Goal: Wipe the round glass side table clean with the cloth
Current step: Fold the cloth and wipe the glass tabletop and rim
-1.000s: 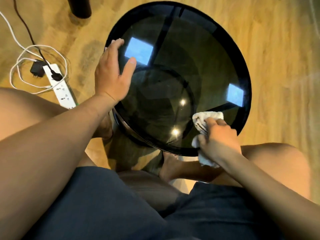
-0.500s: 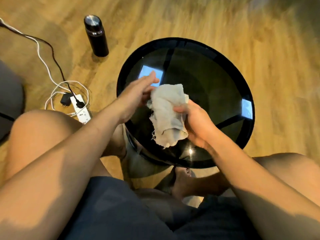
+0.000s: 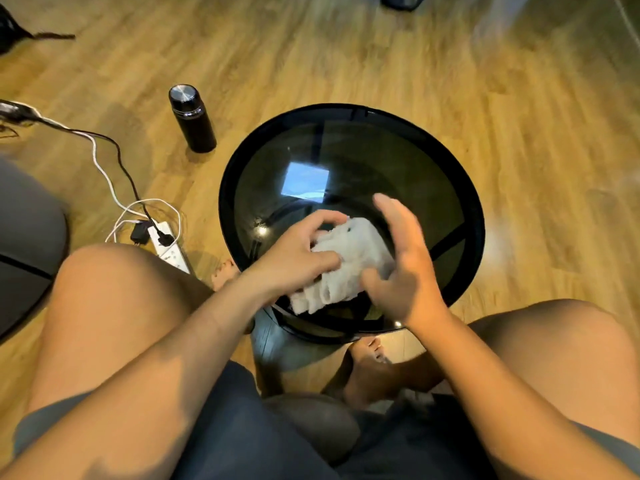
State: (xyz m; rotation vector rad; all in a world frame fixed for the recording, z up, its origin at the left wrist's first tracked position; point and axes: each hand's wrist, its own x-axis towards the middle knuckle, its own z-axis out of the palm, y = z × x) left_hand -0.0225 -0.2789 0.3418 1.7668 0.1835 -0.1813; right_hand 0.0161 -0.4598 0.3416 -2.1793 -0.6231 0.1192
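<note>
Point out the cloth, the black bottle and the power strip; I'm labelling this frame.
cloth [image 3: 349, 258]: head view, on its bunched middle between the hands.
black bottle [image 3: 194, 124]: head view, on its body below the cap.
power strip [image 3: 172, 252]: head view, on its white casing.

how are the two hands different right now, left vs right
The left hand lies curled on the white cloth, fingers gripping it; the right hand is open, fingers spread, beside the cloth. The left shows its back, the right stands edge-on. Both are over the round glass side table.

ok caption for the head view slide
Left hand presses a white cloth onto the round glass table; right hand open beside it.
</note>
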